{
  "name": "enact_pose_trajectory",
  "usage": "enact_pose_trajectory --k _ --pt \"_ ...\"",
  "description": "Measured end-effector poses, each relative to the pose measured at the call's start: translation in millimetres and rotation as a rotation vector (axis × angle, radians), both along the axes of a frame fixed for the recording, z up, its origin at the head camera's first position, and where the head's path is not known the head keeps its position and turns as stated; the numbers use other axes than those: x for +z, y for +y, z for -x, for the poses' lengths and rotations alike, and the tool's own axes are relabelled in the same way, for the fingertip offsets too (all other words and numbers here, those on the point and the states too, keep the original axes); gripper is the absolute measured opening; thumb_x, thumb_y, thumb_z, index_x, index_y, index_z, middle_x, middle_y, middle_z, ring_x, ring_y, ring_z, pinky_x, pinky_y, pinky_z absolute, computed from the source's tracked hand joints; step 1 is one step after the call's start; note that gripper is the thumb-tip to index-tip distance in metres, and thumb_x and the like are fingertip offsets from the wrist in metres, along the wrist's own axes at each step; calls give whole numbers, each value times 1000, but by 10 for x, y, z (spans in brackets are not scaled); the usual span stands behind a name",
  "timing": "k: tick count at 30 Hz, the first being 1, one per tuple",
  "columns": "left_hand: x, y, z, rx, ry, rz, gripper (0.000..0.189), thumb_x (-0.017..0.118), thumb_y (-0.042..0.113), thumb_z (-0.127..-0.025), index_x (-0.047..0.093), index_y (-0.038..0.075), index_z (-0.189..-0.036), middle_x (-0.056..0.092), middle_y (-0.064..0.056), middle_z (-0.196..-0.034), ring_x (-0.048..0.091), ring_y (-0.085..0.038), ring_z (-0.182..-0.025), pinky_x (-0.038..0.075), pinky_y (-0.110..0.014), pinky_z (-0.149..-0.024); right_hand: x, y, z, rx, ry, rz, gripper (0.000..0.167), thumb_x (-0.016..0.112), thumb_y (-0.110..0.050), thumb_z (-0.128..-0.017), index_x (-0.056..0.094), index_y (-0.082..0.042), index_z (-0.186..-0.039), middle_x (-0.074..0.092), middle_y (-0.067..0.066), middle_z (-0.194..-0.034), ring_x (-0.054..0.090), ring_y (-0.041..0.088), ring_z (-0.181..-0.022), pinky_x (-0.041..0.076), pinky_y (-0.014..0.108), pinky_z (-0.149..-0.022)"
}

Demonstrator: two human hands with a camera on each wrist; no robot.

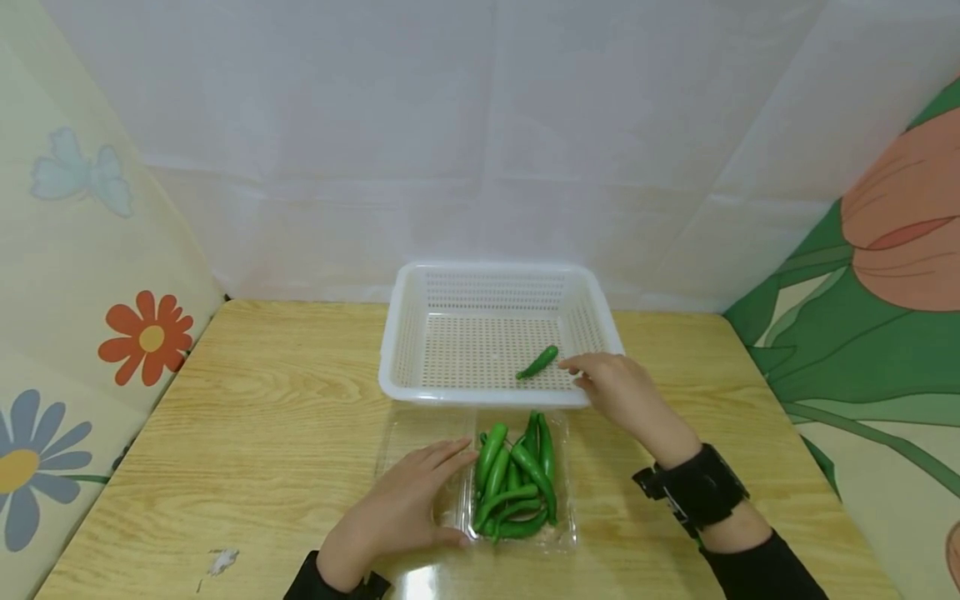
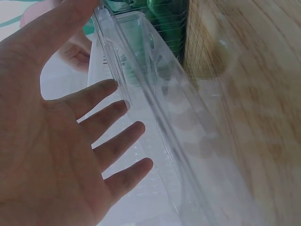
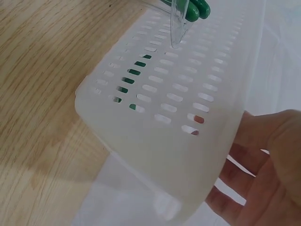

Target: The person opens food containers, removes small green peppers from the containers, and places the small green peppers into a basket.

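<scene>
A white perforated plastic basket (image 1: 480,397) stands at the back of the table, with one green chili pepper (image 1: 537,363) lying on its floor. In front of it is a clear hinged plastic box (image 1: 572,521), lid folded out to the left, holding several green chili peppers (image 1: 536,475). My left hand (image 1: 411,500) spreads over the lid, fingertips and thumb by the box's near side wall; the left wrist view shows its fingers (image 2: 124,134) straight against the clear plastic. My right hand (image 1: 618,392) hovers at the basket's front right corner, fingers (image 3: 249,157) loosely bent over the rim, holding nothing visible.
The wood-grain table (image 1: 285,383) extends to both sides of the basket. A white cloth (image 1: 480,150) hangs behind it, and flower-patterned panels (image 1: 60,317) flank the sides. A small pale worn patch (image 1: 222,561) marks the table at front left.
</scene>
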State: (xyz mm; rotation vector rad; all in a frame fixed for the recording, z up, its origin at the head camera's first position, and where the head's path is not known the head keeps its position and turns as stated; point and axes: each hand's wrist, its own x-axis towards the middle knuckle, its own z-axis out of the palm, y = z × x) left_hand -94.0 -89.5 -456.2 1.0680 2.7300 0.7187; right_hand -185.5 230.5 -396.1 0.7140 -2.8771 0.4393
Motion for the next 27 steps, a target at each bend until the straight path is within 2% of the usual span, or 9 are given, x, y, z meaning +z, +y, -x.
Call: enact_pose_trajectory --k 8,15,27 --pt "-8 -3 3 -7 18 -22 101 85 52 -69 41 13 -151 36 -4 -157 39 -28 -140 33 -50 -114 25 -15 -51 45 83 20 29 76 2 -83 72 -3 -111 72 16 -106 69 33 -94 59 47 -78" --pt "3 1 -4 -3 11 -7 101 84 52 -69 40 14 -152 35 -4 -158 38 -28 -140 32 -50 -115 60 -96 -192 96 163 34 22 74 -6 -88 73 -5 -110 73 11 -104 69 29 -95 58 46 -83" --pt "20 5 -14 2 6 -7 102 85 52 -69 39 14 -152 35 -4 -158 38 -28 -140 32 -50 -115 115 -308 -456 205 162 144 22 75 -5 -87 74 -10 -108 73 4 -103 69 21 -95 58 40 -85"
